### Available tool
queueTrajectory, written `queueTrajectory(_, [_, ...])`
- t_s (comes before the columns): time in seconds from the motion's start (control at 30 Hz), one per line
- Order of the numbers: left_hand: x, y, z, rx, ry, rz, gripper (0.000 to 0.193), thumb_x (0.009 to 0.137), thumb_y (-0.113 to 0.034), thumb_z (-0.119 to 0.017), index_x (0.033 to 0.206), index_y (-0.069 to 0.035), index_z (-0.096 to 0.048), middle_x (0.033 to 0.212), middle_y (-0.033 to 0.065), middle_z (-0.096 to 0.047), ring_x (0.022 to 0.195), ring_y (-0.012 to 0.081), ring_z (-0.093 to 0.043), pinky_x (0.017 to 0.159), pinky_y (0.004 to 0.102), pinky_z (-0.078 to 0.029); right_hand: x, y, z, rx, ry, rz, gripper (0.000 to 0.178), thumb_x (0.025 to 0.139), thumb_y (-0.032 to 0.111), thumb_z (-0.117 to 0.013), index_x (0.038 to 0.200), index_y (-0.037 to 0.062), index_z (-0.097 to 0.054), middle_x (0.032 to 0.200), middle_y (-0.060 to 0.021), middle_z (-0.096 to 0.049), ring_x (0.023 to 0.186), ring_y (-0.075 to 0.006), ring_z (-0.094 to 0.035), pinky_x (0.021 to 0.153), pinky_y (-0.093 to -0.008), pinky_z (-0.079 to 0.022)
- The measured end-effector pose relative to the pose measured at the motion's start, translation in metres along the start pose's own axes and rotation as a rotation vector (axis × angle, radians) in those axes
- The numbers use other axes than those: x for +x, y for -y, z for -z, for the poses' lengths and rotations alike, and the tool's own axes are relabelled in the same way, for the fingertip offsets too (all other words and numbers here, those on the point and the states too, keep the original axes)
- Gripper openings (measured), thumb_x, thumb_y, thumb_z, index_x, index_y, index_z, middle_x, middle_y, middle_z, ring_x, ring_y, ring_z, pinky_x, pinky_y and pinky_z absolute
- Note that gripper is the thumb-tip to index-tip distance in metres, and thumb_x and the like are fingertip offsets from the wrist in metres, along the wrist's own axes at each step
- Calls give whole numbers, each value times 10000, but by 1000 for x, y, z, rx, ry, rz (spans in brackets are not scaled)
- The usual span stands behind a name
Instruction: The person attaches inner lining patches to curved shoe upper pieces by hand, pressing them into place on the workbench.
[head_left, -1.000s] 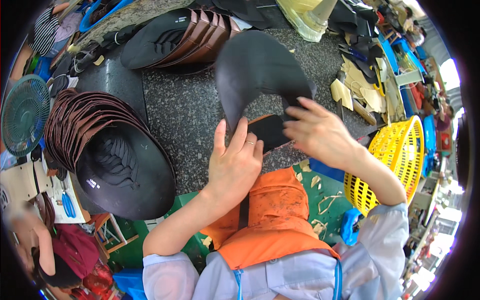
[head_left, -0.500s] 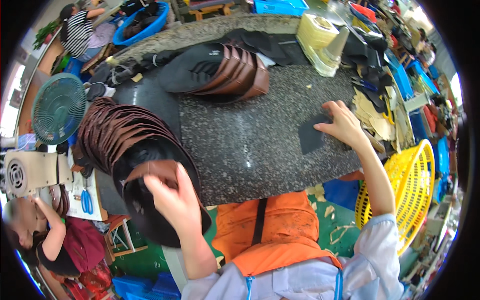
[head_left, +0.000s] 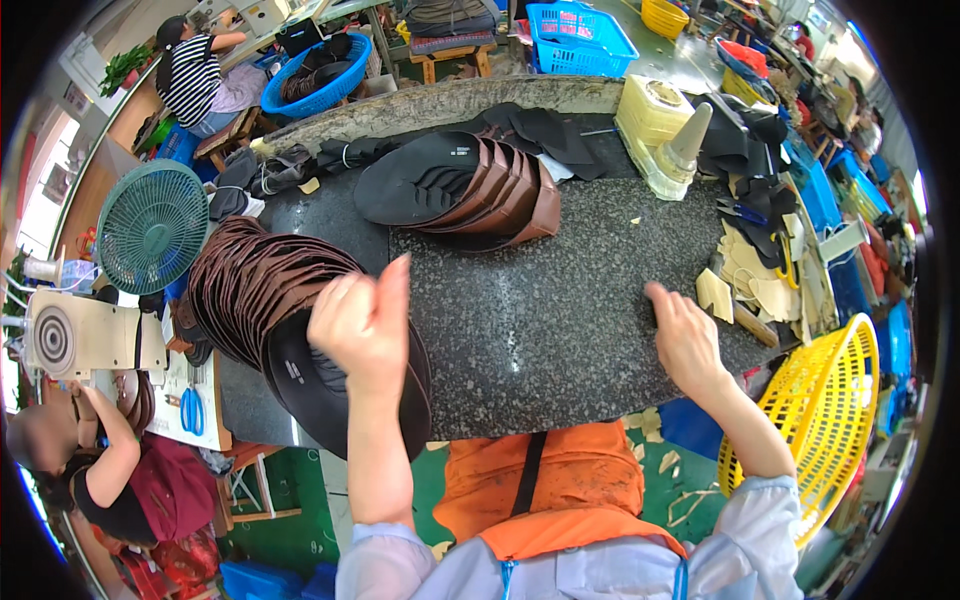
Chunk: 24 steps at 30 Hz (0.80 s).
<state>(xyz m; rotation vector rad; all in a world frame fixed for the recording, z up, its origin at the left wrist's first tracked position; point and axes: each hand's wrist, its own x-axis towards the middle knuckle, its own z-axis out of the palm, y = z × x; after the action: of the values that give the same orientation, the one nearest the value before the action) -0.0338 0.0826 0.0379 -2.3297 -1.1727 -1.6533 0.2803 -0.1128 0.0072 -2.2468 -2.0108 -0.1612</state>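
Note:
My left hand is over the near end of a long stack of brown-strapped slipper pieces. Its thumb points up and its fingers are curled; what they hold, if anything, is hidden. Below it lies a black slipper sole with a pale mark, overhanging the table edge. My right hand is low over the right part of the speckled tabletop, thumb apart from loosely bent fingers, with nothing visible in it. A smaller stack of black soles with brown straps lies at the far middle.
A yellowish glue container stands at the back right. Pale scraps and blue-handled snips lie at right, above a yellow basket. A green fan is at left. One person sits left, another farther off.
The dark flat piece by my right hand is no longer visible on the tabletop. My right hand has come nearer to me; my left hand has risen from the brown strap. The view has shifted.

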Motion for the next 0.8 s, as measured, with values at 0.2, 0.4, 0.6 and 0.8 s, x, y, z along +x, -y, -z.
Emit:
queueTrajectory(0.2, [54,66,-157,171,706,263,188,909,-197,-707,989,-31,-744,879,126,-713,779,217,-686,737,327,-511,22,23,15,409,-261,62,345,857,-10,-627,1199,11,-581,1054,-178,-660,983,-353,-655,854,-416,-522])
queueTrajectory(0.4, [80,35,-106,-1159,220,895,197,957,-181,-669,980,11,-703,889,56,-711,802,118,-667,739,277,-530,13,9,30,817,-1,-339,128,814,20,-713,888,23,-609,802,-61,-642,744,-153,-626,682,-290,-489])
queueTrajectory(0.6, [41,-66,-47,-1391,256,892,120,947,-133,-693,952,-14,-703,946,17,-697,870,76,-627,829,237,-491,64,28,42,2234,-167,-170,172,998,109,-589,1136,15,-548,1024,-69,-642,897,-163,-664,812,-337,-562])
queueTrajectory(0.8, [-10,-121,-42,-1762,363,1074,120,936,-4,-656,1055,0,-640,1048,44,-676,995,103,-625,957,280,-481,122,91,43,1260,-918,-300,209,1005,151,-596,1135,2,-530,983,-73,-602,891,-114,-556,806,-275,-471])
